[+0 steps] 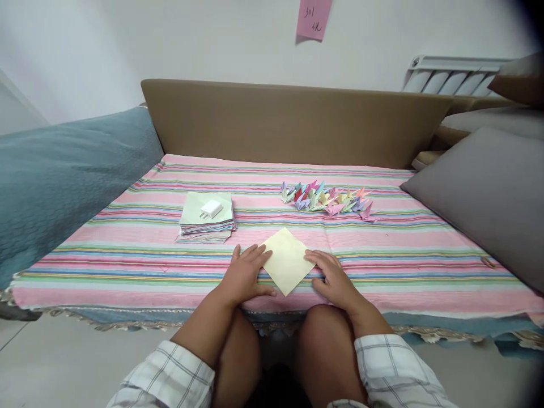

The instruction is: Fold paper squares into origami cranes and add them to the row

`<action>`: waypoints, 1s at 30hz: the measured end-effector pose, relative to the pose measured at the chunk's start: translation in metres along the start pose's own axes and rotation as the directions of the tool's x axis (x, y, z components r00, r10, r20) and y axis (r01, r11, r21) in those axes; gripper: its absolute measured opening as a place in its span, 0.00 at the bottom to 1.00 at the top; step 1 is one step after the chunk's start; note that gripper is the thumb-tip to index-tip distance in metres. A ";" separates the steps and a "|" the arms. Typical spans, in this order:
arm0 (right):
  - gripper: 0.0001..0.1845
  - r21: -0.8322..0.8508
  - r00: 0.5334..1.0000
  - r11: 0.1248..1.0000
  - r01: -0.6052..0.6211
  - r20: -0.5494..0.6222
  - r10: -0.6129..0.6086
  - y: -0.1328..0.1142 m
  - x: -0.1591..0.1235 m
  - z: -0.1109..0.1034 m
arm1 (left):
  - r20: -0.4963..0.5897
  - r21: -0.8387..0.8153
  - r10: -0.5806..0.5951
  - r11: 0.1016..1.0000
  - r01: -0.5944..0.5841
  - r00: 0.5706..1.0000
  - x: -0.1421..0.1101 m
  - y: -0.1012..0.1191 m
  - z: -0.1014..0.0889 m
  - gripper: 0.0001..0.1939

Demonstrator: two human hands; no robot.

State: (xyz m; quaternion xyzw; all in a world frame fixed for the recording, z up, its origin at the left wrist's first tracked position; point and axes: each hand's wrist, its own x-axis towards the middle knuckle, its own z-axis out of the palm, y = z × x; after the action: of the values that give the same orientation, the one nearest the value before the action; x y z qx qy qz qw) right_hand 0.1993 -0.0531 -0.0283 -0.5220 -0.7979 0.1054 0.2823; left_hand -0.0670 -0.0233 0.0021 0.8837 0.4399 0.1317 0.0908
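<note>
A pale yellow square of paper (285, 262) lies flat on the striped cloth, turned so that one corner points toward me. My left hand (246, 272) rests at its left corner, fingers spread and fingertips touching the paper. At the opposite corner, my right hand (334, 276) lies with its fingers stretched out and the fingertips on the edge. Beyond the left hand sits a stack of paper squares (191, 205), light green on top, with a white plug adapter (211, 209) lying on it. Behind the sheet to the right stand several folded paper cranes (314, 198) in many colours.
The striped cloth (127, 238) covers the sofa seat, with a brown backrest (289, 122) behind it. A blue-covered armrest (76, 170) bounds the left side. Grey cushions (488, 192) lean at the right. A pink note (313, 20) hangs on the wall.
</note>
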 end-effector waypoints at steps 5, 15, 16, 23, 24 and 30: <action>0.29 0.022 0.997 0.999 -0.043 -0.063 0.045 0.001 -0.001 0.003 | -0.030 -0.042 -0.054 0.998 0.053 0.998 0.000 0.001 -0.003 0.36; 0.26 0.087 0.988 0.993 -0.083 -0.122 0.094 0.005 0.004 0.005 | -0.196 -0.074 -0.017 0.997 0.003 0.980 0.012 -0.012 0.005 0.17; 0.26 0.087 0.989 0.993 -0.085 -0.117 0.095 0.006 0.004 0.005 | -0.208 -0.080 -0.003 0.997 -0.014 0.978 0.014 -0.014 0.006 0.16; 0.28 0.086 0.990 0.994 -0.072 -0.114 0.082 0.009 0.009 0.007 | -0.241 -0.123 -0.018 0.992 -0.012 0.970 0.018 -0.017 0.006 0.13; 0.26 0.101 0.987 0.992 -0.075 -0.137 0.089 0.010 0.010 0.008 | -0.250 -0.150 -0.028 0.989 -0.010 0.968 0.018 -0.016 0.006 0.12; 0.08 0.408 0.952 0.910 -0.077 -0.240 0.188 0.002 0.014 -0.002 | -0.378 -0.605 -0.304 0.796 0.015 0.874 0.018 -0.008 -0.005 0.08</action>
State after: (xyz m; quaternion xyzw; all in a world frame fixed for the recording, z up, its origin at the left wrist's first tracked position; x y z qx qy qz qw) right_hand 0.1976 -0.0402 -0.0224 -0.5175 -0.6758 0.2095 0.4811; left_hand -0.0639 -0.0041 0.0070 0.7142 0.4614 0.4559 0.2629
